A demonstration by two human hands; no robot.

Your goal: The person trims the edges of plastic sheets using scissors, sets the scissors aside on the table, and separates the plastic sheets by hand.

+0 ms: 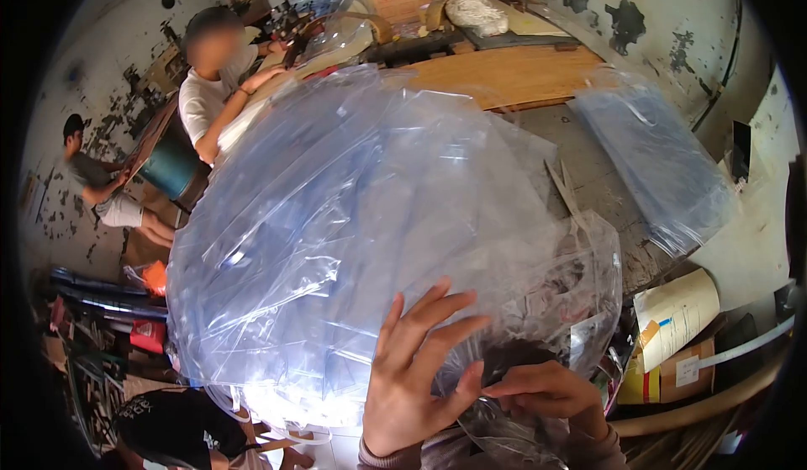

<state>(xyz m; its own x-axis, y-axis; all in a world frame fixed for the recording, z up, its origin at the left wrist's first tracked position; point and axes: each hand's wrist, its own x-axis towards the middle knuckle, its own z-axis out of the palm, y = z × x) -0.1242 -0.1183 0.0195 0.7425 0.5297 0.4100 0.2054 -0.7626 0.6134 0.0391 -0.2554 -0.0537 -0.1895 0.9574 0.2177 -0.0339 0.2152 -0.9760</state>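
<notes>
Clear plastic sheeting (353, 218): light, limp and likely slick

We have it spread in a broad, rumpled heap right in front of us, covering much of the near part of the table (601, 163), its far edge reaching close to a person in a white shirt (200, 104). Our left hand (424, 361) is loose, fingers fanned over the film and clasping nothing that we can see. Our right hand (546, 390) is bent inward at the near edge, its fingertips close to the left thumb; whether they pinch a fold there, we cannot tell.

We judge the film light for its spread, soft enough to crease anywhere, and too floppy to push from one side. The glossy streaks suggest a slippery face, so layers may slide over each other or cling together. It should not shatter, but a sharp point could nick it, and we would mind the scissors (565, 186) lying at its right side.

We would take hold at the near edge, pinching between thumb and forefinger with the hands well apart, so the film hangs taut. Grabbing mid-sheet would probably only bunch it up.
</notes>
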